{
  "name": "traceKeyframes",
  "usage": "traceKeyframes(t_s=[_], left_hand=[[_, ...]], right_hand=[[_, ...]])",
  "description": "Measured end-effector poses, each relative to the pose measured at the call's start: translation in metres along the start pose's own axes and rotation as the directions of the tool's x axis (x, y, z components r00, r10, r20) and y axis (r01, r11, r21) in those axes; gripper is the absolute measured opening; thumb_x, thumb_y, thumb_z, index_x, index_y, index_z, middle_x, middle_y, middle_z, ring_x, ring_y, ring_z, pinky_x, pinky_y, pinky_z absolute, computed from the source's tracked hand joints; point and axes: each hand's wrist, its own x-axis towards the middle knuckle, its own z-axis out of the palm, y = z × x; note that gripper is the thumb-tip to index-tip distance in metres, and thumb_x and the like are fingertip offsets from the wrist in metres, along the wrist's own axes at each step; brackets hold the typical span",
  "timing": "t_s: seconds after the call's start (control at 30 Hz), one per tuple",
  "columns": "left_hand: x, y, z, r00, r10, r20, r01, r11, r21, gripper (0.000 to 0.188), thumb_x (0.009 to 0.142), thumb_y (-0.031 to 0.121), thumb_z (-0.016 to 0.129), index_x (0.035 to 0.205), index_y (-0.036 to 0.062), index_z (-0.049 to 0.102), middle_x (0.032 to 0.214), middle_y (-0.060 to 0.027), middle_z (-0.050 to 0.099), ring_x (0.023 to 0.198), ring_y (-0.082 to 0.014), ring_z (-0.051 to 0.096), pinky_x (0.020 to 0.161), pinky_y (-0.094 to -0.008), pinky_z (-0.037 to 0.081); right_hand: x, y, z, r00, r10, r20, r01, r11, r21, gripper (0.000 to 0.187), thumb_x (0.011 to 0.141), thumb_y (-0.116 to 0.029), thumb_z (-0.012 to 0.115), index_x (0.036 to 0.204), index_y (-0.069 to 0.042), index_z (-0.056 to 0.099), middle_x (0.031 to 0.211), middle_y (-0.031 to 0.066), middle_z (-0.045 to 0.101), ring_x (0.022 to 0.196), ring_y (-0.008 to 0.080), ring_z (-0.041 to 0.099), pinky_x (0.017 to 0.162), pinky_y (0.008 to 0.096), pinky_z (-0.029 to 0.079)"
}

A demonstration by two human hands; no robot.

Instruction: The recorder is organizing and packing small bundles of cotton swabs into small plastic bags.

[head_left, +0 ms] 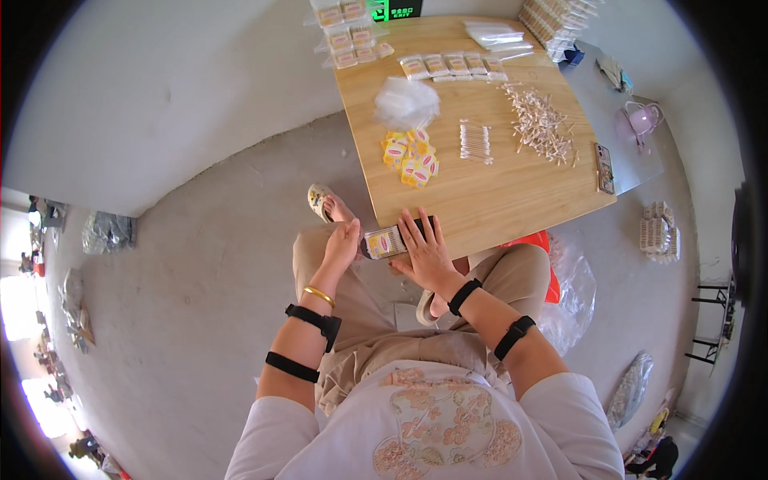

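The left hand [344, 242] curls at the left end of a packet of cotton swabs [384, 242]; whether it pinches the plastic I cannot tell. The right hand [426, 252] is spread over a black object [433, 223] beside the packet, both at the near left corner of the surface [496, 200]. Yellow-and-white cards [410, 160] lie near the left edge, a swab heap [540, 124] and a phone [605, 168] toward the right edge.
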Motion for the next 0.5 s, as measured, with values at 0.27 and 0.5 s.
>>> traceKeyframes(t_s=[0.27, 0.5], left_hand=[[-0.019, 0.105, 0.0, 0.892, 0.431, -0.137, -0.436, 0.9, -0.003, 0.03, 0.101, 0.034, 0.057, 0.106, 0.0041, 0.06, 0.103, -0.012, 0.066, 0.095, -0.023, 0.066, 0.08, -0.034, 0.052], [0.004, 0.168, 0.084, 0.757, 0.643, 0.119, -0.653, 0.749, 0.114, 0.029, 0.095, 0.027, 0.062, 0.114, 0.0054, 0.059, 0.116, -0.0145, 0.06, 0.113, -0.0319, 0.059, 0.092, -0.0408, 0.048]], right_hand=[[0.021, 0.088, -0.013, 0.95, 0.24, -0.201, -0.182, 0.946, 0.269, 0.065, 0.088, -0.033, 0.067, 0.142, -0.006, 0.045, 0.149, 0.0175, 0.04, 0.138, 0.0396, 0.036, 0.114, 0.0522, 0.03], [0.029, 0.158, -0.043, 0.868, 0.471, -0.157, -0.443, 0.878, 0.184, 0.056, 0.086, -0.027, 0.069, 0.138, -0.014, 0.052, 0.148, 0.0138, 0.041, 0.137, 0.0347, 0.039, 0.112, 0.0509, 0.033]])
